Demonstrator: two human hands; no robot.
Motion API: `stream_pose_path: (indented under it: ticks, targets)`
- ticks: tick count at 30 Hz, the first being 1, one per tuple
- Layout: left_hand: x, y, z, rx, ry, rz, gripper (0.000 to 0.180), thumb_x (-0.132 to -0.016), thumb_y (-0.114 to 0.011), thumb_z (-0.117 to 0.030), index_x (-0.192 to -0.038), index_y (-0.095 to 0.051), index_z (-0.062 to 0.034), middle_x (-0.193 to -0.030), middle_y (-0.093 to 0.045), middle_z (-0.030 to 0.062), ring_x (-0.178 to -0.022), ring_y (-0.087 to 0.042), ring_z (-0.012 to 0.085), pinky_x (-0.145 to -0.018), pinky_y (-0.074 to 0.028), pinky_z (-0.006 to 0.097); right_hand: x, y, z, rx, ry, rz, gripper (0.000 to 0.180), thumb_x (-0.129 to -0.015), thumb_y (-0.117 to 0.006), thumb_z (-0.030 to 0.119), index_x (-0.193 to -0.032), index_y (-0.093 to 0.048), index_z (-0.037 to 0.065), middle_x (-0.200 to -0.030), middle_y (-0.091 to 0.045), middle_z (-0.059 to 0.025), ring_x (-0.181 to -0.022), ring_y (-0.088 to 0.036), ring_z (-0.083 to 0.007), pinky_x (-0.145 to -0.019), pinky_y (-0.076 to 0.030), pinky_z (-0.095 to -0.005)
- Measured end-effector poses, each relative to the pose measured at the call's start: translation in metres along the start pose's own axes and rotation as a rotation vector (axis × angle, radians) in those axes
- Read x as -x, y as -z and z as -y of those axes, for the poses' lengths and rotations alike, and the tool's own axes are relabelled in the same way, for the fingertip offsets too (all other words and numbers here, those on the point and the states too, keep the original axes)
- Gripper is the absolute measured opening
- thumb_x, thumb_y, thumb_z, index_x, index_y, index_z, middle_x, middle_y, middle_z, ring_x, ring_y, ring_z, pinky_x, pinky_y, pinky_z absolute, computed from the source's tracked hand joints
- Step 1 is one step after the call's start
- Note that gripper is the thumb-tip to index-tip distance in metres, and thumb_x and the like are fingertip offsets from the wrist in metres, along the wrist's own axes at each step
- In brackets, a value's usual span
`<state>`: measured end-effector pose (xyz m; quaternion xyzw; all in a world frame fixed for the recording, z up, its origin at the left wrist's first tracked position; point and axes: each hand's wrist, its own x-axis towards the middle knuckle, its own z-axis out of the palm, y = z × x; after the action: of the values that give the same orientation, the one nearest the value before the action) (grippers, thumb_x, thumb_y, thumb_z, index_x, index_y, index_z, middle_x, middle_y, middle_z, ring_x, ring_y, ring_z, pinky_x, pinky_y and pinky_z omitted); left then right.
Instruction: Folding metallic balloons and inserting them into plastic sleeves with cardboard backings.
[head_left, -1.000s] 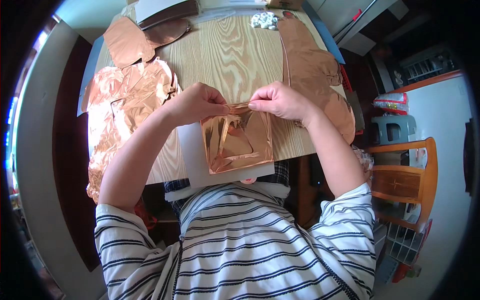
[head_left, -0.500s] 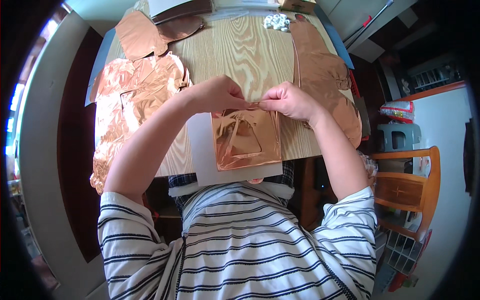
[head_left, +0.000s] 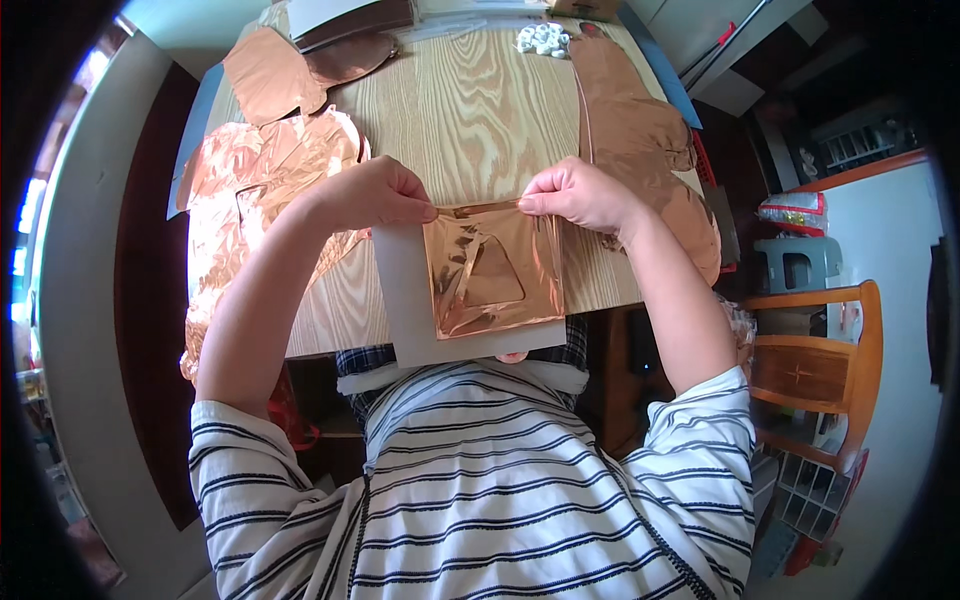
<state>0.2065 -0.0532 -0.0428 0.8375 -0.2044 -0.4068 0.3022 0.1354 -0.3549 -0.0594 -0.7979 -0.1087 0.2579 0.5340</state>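
A shiny copper-coloured foil square (head_left: pixel 535 290) with a roughly triangular cut-out shape in its middle lies over a light grey sheet (head_left: pixel 400 290) at the table's near edge. The grey sheet sticks out to the left of the foil and below it. My left hand (head_left: pixel 385 192) pinches the foil's far left corner between thumb and fingers. At the far edge, toward the right corner, my right hand (head_left: pixel 580 200) pinches the same foil. Between the two hands the far edge runs nearly straight.
Crumpled copper foil pieces (head_left: pixel 270 165) cover the table's left side. Flatter copper foil sheets (head_left: pixel 635 120) lie along the right. A cluster of small white pieces (head_left: pixel 543 40) sits at the far right of the wood-grain table (head_left: pixel 470 110). A wooden chair (head_left: pixel 810 375) stands at the right.
My left hand has moved left along the foil's far edge, from beside my right hand to the left corner. My right hand stays almost in place.
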Motion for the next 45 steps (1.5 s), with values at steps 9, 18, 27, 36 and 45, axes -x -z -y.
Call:
stream_pose_path:
  ticks: [9, 18, 27, 36, 45]
  targets:
    - [-0.018, -0.027, -0.045, -0.001, -0.288, -0.057, 0.030, -0.092, -0.068, -0.026, -0.107, -0.070, 0.0000, -0.082, -0.069, 0.0046, -0.067, -0.063, 0.0111, -0.058, -0.052, 0.028, 0.001, 0.003, -0.010, -0.045, 0.001, 0.003, 0.018, -0.091, -0.072, 0.017, -0.095, -0.076, 0.000, -0.080, -0.072, -0.0011, -0.073, -0.060, -0.0067, -0.074, -0.048, -0.0250]
    - [-0.032, -0.043, -0.050, 0.111, -0.208, 0.089, 0.021, -0.101, -0.060, -0.019, -0.095, -0.066, -0.0003, -0.065, -0.061, 0.0005, -0.048, -0.057, 0.0080, -0.043, -0.046, 0.024, 0.014, -0.017, -0.005, -0.005, -0.085, -0.128, 0.020, -0.094, -0.070, 0.017, -0.096, -0.075, -0.002, -0.083, -0.071, 0.0013, -0.075, -0.058, -0.0040, -0.072, -0.048, -0.0228]
    - [-0.031, -0.045, -0.063, 0.216, -0.129, 0.158, 0.022, -0.099, -0.061, -0.021, -0.095, -0.067, 0.0006, -0.067, -0.063, 0.0018, -0.048, -0.057, 0.0094, -0.044, -0.045, 0.024, 0.034, -0.007, -0.005, -0.170, -0.151, -0.165, 0.021, -0.095, -0.067, 0.020, -0.092, -0.074, 0.000, -0.081, -0.068, 0.0028, -0.071, -0.056, -0.0039, -0.068, -0.045, -0.0219]
    - [-0.045, -0.050, -0.053, -0.049, -0.127, -0.163, 0.039, -0.089, -0.071, -0.039, -0.078, -0.071, -0.0020, -0.066, -0.069, 0.0087, -0.057, -0.066, 0.0173, -0.058, -0.052, 0.034, -0.007, 0.007, -0.008, 0.122, -0.243, -0.125, 0.018, -0.086, -0.071, 0.018, -0.086, -0.076, 0.001, -0.072, -0.068, -0.0050, -0.066, -0.059, -0.0127, -0.065, -0.048, -0.0312]
    - [-0.012, -0.060, -0.028, -0.716, -0.378, -0.721, 0.033, -0.089, -0.069, -0.032, -0.109, -0.069, -0.0056, -0.115, -0.068, 0.0152, -0.100, -0.066, 0.0322, -0.088, -0.050, 0.043, -0.044, 0.012, 0.004, 0.406, -0.345, -0.101, 0.016, -0.090, -0.069, 0.017, -0.085, -0.075, 0.004, -0.071, -0.067, -0.0014, -0.064, -0.056, -0.0102, -0.061, -0.045, -0.0305]
